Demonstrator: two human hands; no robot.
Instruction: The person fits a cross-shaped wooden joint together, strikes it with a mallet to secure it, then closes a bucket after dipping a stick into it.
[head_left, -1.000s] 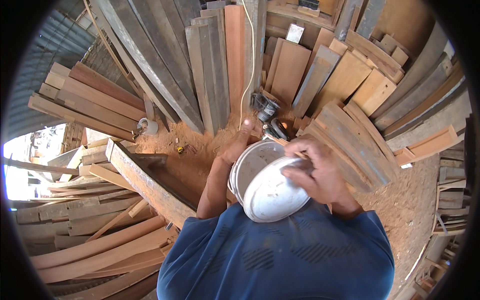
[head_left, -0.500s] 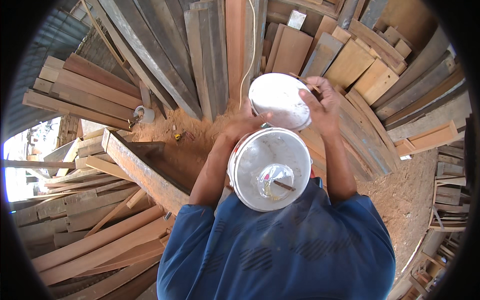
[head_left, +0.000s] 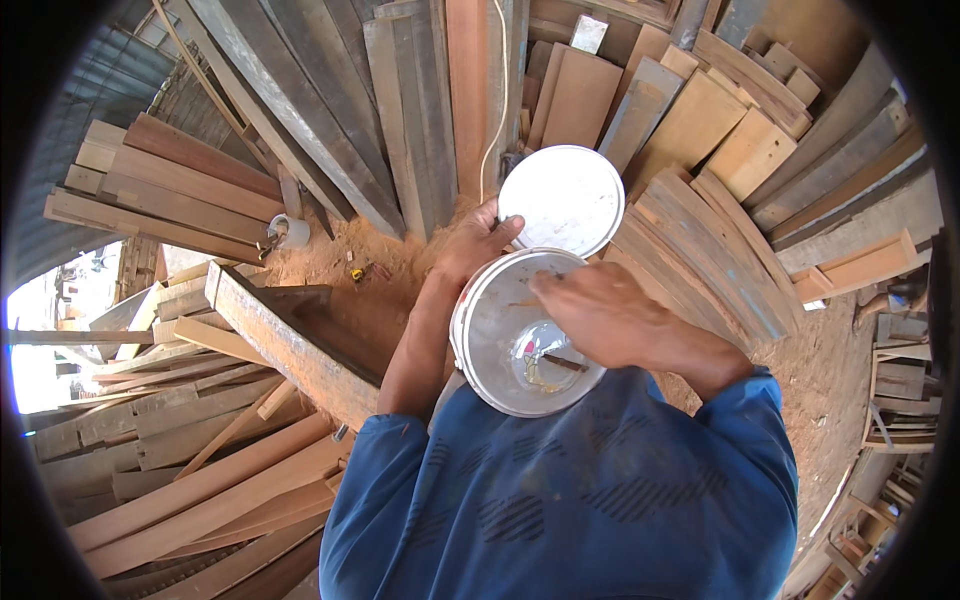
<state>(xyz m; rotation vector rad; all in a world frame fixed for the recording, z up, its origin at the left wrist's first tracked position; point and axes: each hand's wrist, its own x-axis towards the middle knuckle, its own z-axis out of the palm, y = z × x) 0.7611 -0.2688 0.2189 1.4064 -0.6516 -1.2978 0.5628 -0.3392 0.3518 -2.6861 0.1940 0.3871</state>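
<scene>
Head view: the left hand (head_left: pixel 470 240) grips the far rim of a white bucket (head_left: pixel 490 340) held against the blue shirt (head_left: pixel 560 500), fingers also pinching the round white lid (head_left: pixel 562 200) just above it. The right hand (head_left: pixel 600 315) reaches over the bucket's mouth, fingers curled together, empty as far as shows. Inside lie a clear puddle and a thin stick (head_left: pixel 565 362). Planks (head_left: pixel 300 100) lean around

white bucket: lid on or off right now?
Off. The white bucket is open, its inside showing; the round lid is held past the rim by the left hand, while the right hand reaches in.
</scene>
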